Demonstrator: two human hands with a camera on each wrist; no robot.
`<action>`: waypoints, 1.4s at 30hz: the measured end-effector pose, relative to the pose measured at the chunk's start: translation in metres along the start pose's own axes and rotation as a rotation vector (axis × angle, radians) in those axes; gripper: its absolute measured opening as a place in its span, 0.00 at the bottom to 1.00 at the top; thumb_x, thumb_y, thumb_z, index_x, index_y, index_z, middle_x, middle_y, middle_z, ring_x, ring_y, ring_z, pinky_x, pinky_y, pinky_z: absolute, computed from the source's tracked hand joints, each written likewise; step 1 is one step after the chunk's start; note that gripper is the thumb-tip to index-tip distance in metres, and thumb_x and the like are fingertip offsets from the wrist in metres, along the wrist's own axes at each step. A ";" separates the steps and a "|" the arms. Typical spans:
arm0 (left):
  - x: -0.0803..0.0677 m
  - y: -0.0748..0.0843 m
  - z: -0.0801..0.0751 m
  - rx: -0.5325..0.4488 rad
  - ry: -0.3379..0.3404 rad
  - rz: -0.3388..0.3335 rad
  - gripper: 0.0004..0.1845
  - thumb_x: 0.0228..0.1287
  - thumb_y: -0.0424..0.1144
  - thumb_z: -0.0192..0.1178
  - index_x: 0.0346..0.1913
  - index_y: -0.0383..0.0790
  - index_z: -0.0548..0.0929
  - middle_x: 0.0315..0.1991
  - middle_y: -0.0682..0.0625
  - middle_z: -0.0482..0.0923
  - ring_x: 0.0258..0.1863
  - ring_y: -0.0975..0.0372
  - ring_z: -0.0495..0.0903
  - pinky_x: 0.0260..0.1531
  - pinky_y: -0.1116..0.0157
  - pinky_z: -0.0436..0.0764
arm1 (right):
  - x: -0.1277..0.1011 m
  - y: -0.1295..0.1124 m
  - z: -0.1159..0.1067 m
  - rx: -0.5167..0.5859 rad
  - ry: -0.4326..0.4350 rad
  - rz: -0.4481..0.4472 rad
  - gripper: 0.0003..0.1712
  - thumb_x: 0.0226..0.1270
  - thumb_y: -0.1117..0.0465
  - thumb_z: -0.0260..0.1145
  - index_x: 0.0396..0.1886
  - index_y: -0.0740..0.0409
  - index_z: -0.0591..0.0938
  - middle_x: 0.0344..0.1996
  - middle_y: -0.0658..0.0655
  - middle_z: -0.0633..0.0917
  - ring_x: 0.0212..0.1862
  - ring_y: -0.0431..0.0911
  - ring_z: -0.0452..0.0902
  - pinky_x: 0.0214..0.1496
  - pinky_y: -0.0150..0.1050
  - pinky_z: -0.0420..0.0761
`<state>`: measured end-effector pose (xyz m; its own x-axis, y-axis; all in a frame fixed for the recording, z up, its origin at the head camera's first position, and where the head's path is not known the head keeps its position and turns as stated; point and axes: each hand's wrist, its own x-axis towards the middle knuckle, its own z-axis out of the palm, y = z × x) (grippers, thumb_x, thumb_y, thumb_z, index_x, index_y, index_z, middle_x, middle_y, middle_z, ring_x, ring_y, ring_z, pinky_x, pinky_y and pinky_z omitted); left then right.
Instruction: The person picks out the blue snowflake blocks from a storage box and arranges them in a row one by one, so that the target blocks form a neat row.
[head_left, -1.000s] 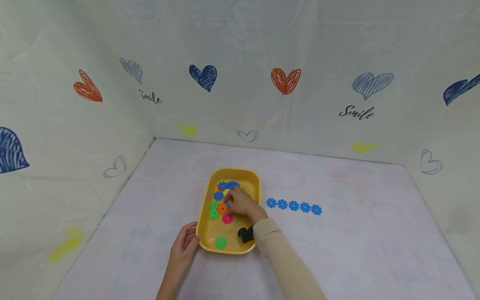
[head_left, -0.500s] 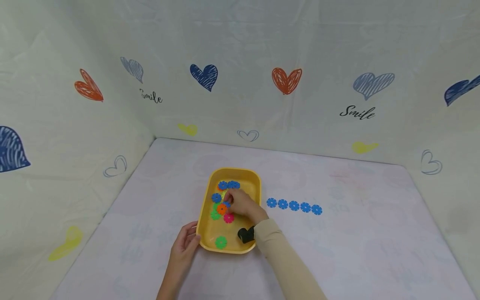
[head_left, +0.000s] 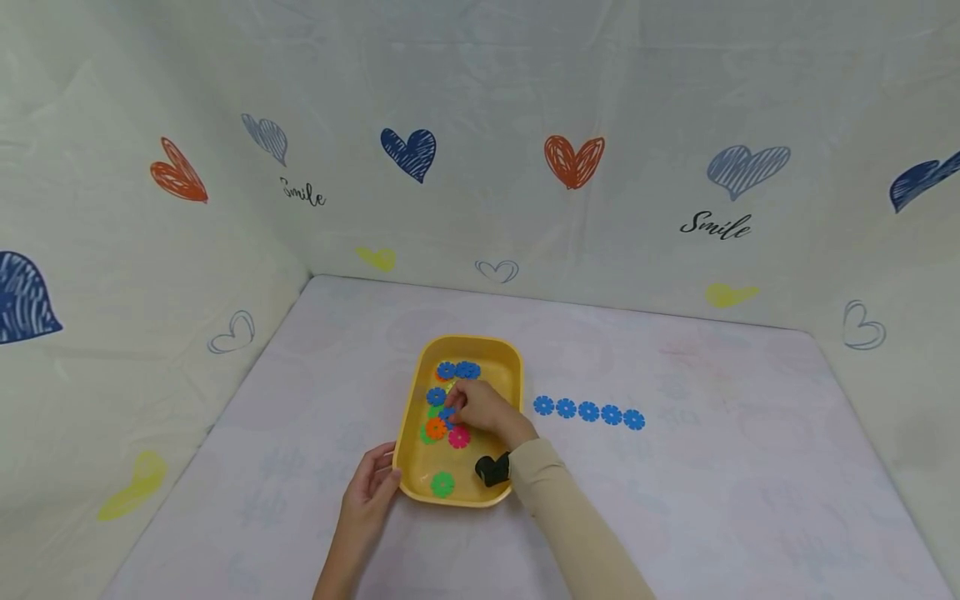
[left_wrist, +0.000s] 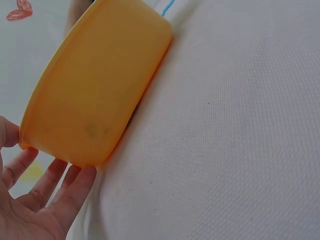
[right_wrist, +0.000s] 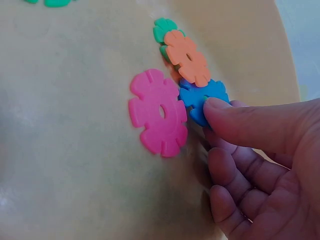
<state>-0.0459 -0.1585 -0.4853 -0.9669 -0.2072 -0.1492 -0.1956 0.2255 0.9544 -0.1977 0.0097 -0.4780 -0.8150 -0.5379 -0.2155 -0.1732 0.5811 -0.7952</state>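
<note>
My right hand [head_left: 483,408] sits inside the yellow tray [head_left: 507,358] near the middle of the head view, fingers curled, with the thumb tip pressed on a blue snowflake disc [right_wrist: 202,100]; whether the other fingers have it pinched I cannot tell. Touching that disc are a pink disc [right_wrist: 157,112] to its left and an orange disc [right_wrist: 187,57] above, which overlaps a green disc [right_wrist: 162,30]. My left hand [head_left: 367,492] rests open, fingers straight against the tray's lower left corner. One green disc [head_left: 442,483] lies alone at the tray's near end. Right of the tray, five blue discs [head_left: 588,412] lie in a row on the white table [head_left: 712,467]
</note>
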 end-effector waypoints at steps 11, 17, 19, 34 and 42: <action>0.002 -0.001 0.000 -0.008 -0.010 -0.002 0.20 0.65 0.38 0.52 0.59 0.40 0.68 0.52 0.40 0.74 0.48 0.58 0.77 0.41 0.81 0.74 | -0.002 -0.003 -0.001 0.056 -0.012 0.019 0.05 0.57 0.65 0.64 0.34 0.58 0.80 0.26 0.50 0.77 0.29 0.41 0.70 0.33 0.28 0.72; 0.002 0.000 0.001 -0.007 -0.013 -0.006 0.20 0.65 0.39 0.52 0.59 0.41 0.67 0.52 0.41 0.74 0.49 0.57 0.76 0.41 0.81 0.74 | -0.005 -0.005 -0.001 0.144 -0.042 0.024 0.05 0.56 0.65 0.64 0.33 0.60 0.81 0.26 0.52 0.78 0.28 0.41 0.70 0.33 0.28 0.72; 0.002 0.000 0.001 -0.006 -0.014 -0.004 0.20 0.65 0.39 0.52 0.59 0.41 0.67 0.52 0.41 0.74 0.49 0.56 0.76 0.41 0.81 0.74 | -0.007 -0.007 -0.002 0.166 -0.052 0.017 0.05 0.56 0.66 0.64 0.33 0.60 0.81 0.26 0.53 0.79 0.28 0.41 0.71 0.33 0.28 0.74; 0.000 0.001 -0.001 -0.012 -0.016 -0.006 0.20 0.65 0.39 0.52 0.59 0.41 0.67 0.52 0.40 0.73 0.46 0.60 0.77 0.41 0.81 0.74 | -0.035 -0.022 -0.019 0.092 0.009 -0.079 0.06 0.58 0.61 0.64 0.36 0.57 0.81 0.29 0.51 0.80 0.31 0.41 0.72 0.35 0.28 0.75; 0.001 0.000 -0.001 -0.018 -0.011 -0.004 0.20 0.65 0.38 0.52 0.58 0.40 0.68 0.52 0.40 0.73 0.46 0.62 0.77 0.41 0.81 0.74 | -0.059 -0.017 -0.035 0.137 0.111 -0.074 0.05 0.58 0.62 0.64 0.35 0.56 0.81 0.28 0.52 0.80 0.31 0.41 0.72 0.35 0.28 0.75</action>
<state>-0.0462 -0.1597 -0.4852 -0.9678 -0.1975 -0.1561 -0.1969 0.2075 0.9582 -0.1662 0.0528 -0.4320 -0.8601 -0.5012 -0.0955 -0.1646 0.4497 -0.8779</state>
